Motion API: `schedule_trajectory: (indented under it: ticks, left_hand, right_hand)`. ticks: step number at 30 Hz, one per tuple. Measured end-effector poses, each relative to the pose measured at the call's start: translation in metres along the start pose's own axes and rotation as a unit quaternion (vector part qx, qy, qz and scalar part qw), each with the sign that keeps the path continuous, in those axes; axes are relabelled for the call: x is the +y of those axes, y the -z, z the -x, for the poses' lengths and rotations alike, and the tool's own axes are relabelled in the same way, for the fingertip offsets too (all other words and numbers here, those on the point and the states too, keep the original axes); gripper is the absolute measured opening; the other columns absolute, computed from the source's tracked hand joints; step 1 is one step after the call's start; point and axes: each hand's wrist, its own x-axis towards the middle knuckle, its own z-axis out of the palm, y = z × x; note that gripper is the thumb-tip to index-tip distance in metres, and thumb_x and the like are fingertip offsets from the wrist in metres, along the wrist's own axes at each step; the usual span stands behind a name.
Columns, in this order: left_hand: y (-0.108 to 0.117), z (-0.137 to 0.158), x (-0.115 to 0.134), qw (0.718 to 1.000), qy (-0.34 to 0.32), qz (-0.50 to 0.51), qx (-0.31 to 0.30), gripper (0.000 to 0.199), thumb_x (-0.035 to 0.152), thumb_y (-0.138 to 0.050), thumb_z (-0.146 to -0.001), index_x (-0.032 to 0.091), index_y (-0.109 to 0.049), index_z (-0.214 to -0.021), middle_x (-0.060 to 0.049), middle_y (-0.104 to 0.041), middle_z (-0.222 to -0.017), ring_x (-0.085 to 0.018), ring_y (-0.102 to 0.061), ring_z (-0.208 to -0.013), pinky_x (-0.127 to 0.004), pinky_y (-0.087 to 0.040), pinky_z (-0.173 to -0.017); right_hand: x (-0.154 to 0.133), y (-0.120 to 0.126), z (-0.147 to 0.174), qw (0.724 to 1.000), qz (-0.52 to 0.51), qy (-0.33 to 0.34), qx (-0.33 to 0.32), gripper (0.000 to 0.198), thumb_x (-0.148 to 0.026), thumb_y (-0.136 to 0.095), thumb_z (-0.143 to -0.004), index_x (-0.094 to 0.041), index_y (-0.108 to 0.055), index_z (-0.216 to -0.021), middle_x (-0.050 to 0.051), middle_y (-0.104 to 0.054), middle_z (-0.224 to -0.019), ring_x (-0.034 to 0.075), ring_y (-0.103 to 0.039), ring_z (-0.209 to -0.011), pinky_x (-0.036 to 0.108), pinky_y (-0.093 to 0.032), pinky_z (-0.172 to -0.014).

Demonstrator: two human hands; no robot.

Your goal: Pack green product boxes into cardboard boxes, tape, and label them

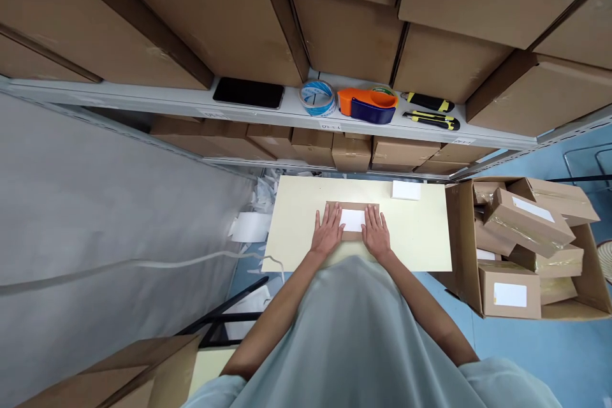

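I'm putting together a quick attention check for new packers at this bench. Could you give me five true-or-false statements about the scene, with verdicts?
1. The left hand and right hand both lie on the brown cardboard. True.
2. The black phone lies on the table. False: the black phone lies on the shelf.
3. A white label shows between the two hands. True.
4. The large open carton on the person's right is empty. False: the large open carton holds several brown boxes.
5. The orange-and-blue tape dispenser is in the right hand. False: the tape dispenser rests on the shelf.
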Motion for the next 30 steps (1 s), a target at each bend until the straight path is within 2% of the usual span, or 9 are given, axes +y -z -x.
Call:
schedule_trajectory:
  ticks: [5, 8, 13, 17, 21, 30]
  left_hand:
    - [-0.006, -0.011, 0.019, 0.999, -0.046, 0.000, -0.027, 0.067, 0.039, -0.035, -0.117, 0.024, -0.037, -0.182, -0.008, -0.031, -0.188, -0.036, -0.023, -0.179, -0.068, -0.015, -0.146]
    - [-0.002, -0.009, 0.009, 0.999, -0.039, -0.006, -0.029, 0.068, 0.041, -0.033, -0.118, 0.020, -0.036, -0.182, -0.008, -0.027, -0.189, -0.037, -0.020, -0.179, -0.068, -0.014, -0.146]
    - [0.002, 0.004, -0.008, 1.000, -0.006, -0.011, -0.007, 0.070, 0.040, -0.031, -0.117, 0.017, -0.031, -0.184, -0.012, -0.027, -0.189, -0.037, -0.019, -0.179, -0.070, -0.015, -0.145]
    - [-0.005, 0.006, 0.007, 1.000, -0.021, -0.020, -0.006, 0.069, 0.039, -0.036, -0.117, 0.022, -0.032, -0.184, -0.011, -0.031, -0.188, -0.037, -0.024, -0.178, -0.068, -0.017, -0.146]
    - [-0.010, 0.004, 0.020, 0.997, -0.062, -0.031, -0.019, 0.067, 0.042, -0.041, -0.116, 0.027, -0.037, -0.182, -0.007, -0.034, -0.187, -0.036, -0.028, -0.177, -0.066, -0.023, -0.145]
    - [-0.008, 0.013, -0.009, 0.997, -0.041, -0.070, 0.012, 0.068, 0.040, -0.038, -0.115, 0.024, -0.038, -0.182, -0.010, -0.036, -0.185, -0.036, -0.038, -0.173, -0.065, -0.036, -0.141]
  right_hand:
    - [-0.008, -0.003, -0.014, 0.999, -0.009, 0.042, -0.007, 0.066, -0.032, -0.032, -0.120, -0.013, -0.031, -0.183, 0.013, -0.028, -0.190, 0.031, -0.028, -0.178, 0.054, -0.025, -0.145]
    - [0.005, 0.001, -0.009, 0.999, -0.004, 0.045, -0.004, 0.066, -0.034, -0.029, -0.121, -0.012, -0.030, -0.183, 0.012, -0.027, -0.190, 0.031, -0.026, -0.179, 0.054, -0.025, -0.145]
    - [0.026, 0.004, 0.008, 1.000, 0.019, 0.013, 0.014, 0.066, -0.033, -0.027, -0.121, -0.011, -0.027, -0.184, 0.015, -0.027, -0.190, 0.030, -0.025, -0.179, 0.055, -0.025, -0.144]
    - [0.014, -0.004, 0.009, 0.999, 0.020, 0.013, 0.025, 0.065, -0.031, -0.028, -0.121, -0.010, -0.031, -0.182, 0.015, -0.029, -0.189, 0.031, -0.028, -0.178, 0.055, -0.027, -0.143]
    - [0.000, -0.011, 0.004, 0.999, 0.013, 0.044, 0.015, 0.065, -0.036, -0.032, -0.121, -0.011, -0.037, -0.181, 0.014, -0.032, -0.187, 0.032, -0.034, -0.176, 0.054, -0.032, -0.142]
    - [0.021, -0.005, 0.012, 0.996, 0.035, 0.072, 0.047, 0.064, -0.035, -0.031, -0.121, -0.021, -0.033, -0.183, 0.010, -0.038, -0.185, 0.031, -0.043, -0.172, 0.055, -0.040, -0.139]
